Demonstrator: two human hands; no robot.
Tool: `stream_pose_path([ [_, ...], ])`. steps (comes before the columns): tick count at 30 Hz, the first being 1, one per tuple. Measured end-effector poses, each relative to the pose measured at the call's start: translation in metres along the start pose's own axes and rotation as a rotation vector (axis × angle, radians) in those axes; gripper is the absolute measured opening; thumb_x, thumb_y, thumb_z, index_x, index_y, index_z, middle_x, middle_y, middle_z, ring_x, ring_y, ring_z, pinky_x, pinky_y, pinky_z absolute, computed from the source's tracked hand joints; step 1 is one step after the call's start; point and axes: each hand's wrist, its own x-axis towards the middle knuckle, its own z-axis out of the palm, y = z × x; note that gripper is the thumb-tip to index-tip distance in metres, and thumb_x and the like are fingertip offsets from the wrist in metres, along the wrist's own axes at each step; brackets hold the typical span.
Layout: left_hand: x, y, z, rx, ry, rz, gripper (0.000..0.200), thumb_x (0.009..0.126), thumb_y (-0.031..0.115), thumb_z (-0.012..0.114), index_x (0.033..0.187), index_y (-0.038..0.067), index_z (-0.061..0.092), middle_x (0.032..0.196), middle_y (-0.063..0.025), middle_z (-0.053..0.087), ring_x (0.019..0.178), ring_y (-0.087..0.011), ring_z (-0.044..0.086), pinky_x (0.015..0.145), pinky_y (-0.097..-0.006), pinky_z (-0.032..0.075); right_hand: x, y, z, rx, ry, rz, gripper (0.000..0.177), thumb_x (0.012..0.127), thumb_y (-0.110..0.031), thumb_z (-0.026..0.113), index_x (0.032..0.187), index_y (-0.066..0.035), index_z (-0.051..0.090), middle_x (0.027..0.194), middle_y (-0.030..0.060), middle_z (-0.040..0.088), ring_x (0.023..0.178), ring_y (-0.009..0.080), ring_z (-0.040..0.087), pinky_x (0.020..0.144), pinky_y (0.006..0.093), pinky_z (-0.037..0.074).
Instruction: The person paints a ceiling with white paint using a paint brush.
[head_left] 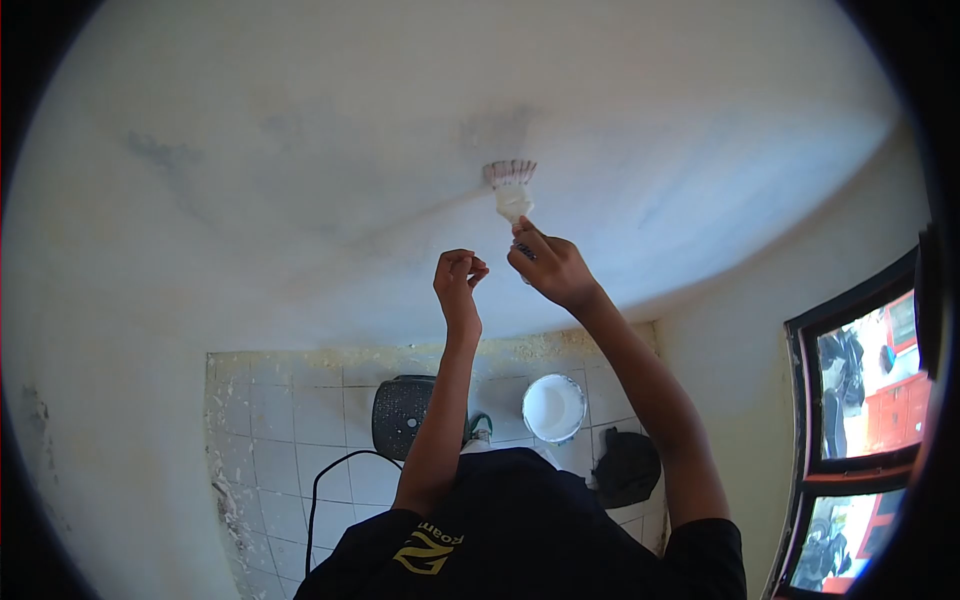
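My right hand [548, 265] is closed round the handle of a paintbrush [514, 195]. The brush points up, and its bristles touch the pale wall [340, 200] just below a grey patch. To the left of the brush, my left hand [460, 275] is raised in front of the wall with its fingers curled in. Whether anything small sits between those fingers is hidden.
Below, on the tiled floor [275, 425], stand a dark stool [400, 410], a white bucket [554, 408] and a black bag-like object [628, 466]. A black cable [315, 500] curves at the left. A dark-framed window [808, 400] is at the right.
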Motion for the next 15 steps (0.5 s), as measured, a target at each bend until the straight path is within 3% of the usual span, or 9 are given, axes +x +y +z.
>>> stream_pose_path([
  [2, 0.0, 0.001, 0.003, 0.002, -0.011, 0.004, 0.008, 0.096, 0.007, 0.052, 0.098, 0.005, 0.059, 0.085, -0.0044, 0.063, 0.082, -0.0132, 0.062, 0.083, -0.0328, 0.053, -0.004, -0.002, -0.002, 0.066, -0.124, 0.093, 0.016, 0.077, -0.005, 0.069, 0.091, -0.005, 0.06, 0.103, 0.0173, 0.066, 0.096, 0.028, 0.072, 0.066, 0.0325, 0.061],
  [6, -0.005, 0.007, 0.011, 0.024, -0.042, 0.032, 0.009, 0.097, 0.008, 0.051, 0.1, 0.004, 0.058, 0.086, -0.0052, 0.059, 0.084, -0.015, 0.06, 0.083, -0.0341, 0.053, 0.011, -0.001, -0.04, 0.138, -0.091, 0.187, 0.014, 0.08, 0.001, 0.072, 0.092, -0.002, 0.067, 0.104, 0.0133, 0.071, 0.097, 0.0266, 0.073, 0.077, 0.0328, 0.062],
  [10, -0.009, 0.013, 0.018, 0.035, -0.056, 0.029, 0.008, 0.096, 0.008, 0.051, 0.098, 0.005, 0.059, 0.085, -0.005, 0.061, 0.083, -0.0144, 0.06, 0.082, -0.034, 0.053, 0.046, 0.039, -0.069, 0.0, 0.106, -0.027, 0.013, 0.083, 0.0, 0.072, 0.095, 0.0, 0.069, 0.103, 0.0147, 0.073, 0.097, 0.0265, 0.072, 0.082, 0.0355, 0.061],
  [13, -0.012, 0.019, 0.022, 0.044, -0.074, 0.059, 0.008, 0.096, 0.007, 0.051, 0.098, 0.005, 0.059, 0.085, -0.0047, 0.063, 0.082, -0.0139, 0.061, 0.082, -0.0337, 0.053, 0.083, 0.063, -0.111, 0.093, 0.257, 0.086, 0.019, 0.078, 0.01, 0.073, 0.094, 0.003, 0.067, 0.102, 0.0165, 0.072, 0.094, 0.0289, 0.073, 0.076, 0.0351, 0.062],
  [15, -0.014, 0.024, 0.021, 0.045, -0.069, 0.077, 0.008, 0.096, 0.007, 0.052, 0.098, 0.005, 0.059, 0.084, -0.0047, 0.063, 0.082, -0.0138, 0.061, 0.082, -0.0335, 0.052, 0.091, 0.063, -0.124, -0.116, 0.448, -0.026, 0.013, 0.079, 0.008, 0.071, 0.088, -0.001, 0.068, 0.101, 0.0141, 0.072, 0.094, 0.0288, 0.073, 0.078, 0.0335, 0.063],
])
